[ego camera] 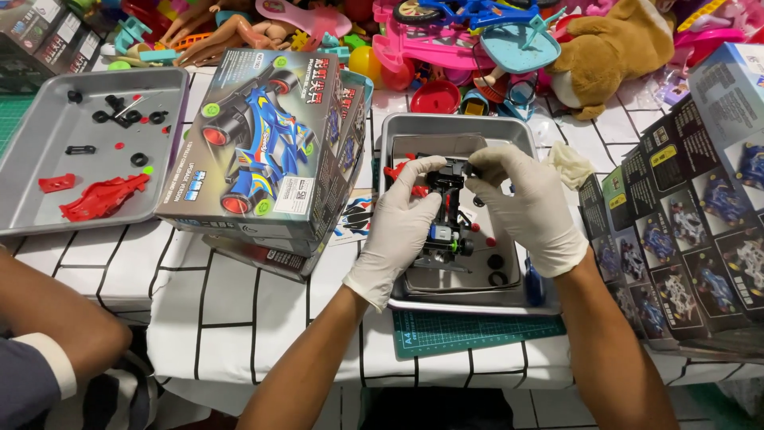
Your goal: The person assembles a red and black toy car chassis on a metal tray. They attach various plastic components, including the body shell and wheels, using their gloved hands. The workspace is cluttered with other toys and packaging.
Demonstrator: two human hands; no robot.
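Both my hands wear white gloves and hold a small black toy car chassis (pixel 448 209) above a grey metal tray (pixel 460 127). My left hand (pixel 402 227) grips its left side. My right hand (pixel 529 203) pinches the chassis's top end with thumb and fingers. A blue motor and green part show in the chassis's middle. Red parts (pixel 395 170) and black rings (pixel 496 269) lie in the tray beneath.
Stacked toy car boxes (pixel 267 139) stand left of the tray. A second grey tray (pixel 48 127) at far left holds red and black parts. Another person's arm (pixel 56 326) rests at lower left. Printed boxes (pixel 692 223) lie right; toys are heaped behind.
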